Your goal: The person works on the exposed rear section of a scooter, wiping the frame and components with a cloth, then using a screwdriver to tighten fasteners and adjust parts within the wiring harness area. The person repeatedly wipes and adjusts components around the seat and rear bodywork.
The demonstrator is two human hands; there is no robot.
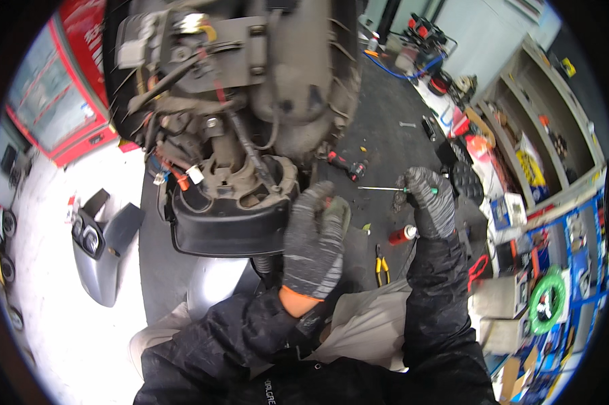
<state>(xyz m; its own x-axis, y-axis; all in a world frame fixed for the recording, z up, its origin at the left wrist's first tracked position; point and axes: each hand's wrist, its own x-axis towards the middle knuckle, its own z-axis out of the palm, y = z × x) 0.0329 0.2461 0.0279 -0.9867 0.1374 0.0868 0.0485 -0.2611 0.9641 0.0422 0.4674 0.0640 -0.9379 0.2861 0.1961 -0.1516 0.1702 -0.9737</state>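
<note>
My right hand [431,206], in a grey glove, is closed around a screwdriver [380,188]. Its thin metal shaft points left and part of a green handle shows. My left hand [312,246], gloved too, is beside the right side of a black curved plastic cover [230,233] on a partly stripped scooter [297,81]. Its fingers are curled; a bit of red shows near the fingertips, but what they hold, if anything, is hard to make out. Loose wires with an orange connector [181,181] hang at the scooter's left.
On the dark mat lie a red-and-black power tool [350,166], a red spray can [403,235], yellow-handled pliers [382,266] and a wrench [407,124]. A grey body panel [100,250] lies at left. Shelves [547,128] line the right, a red display fridge [58,88] the far left.
</note>
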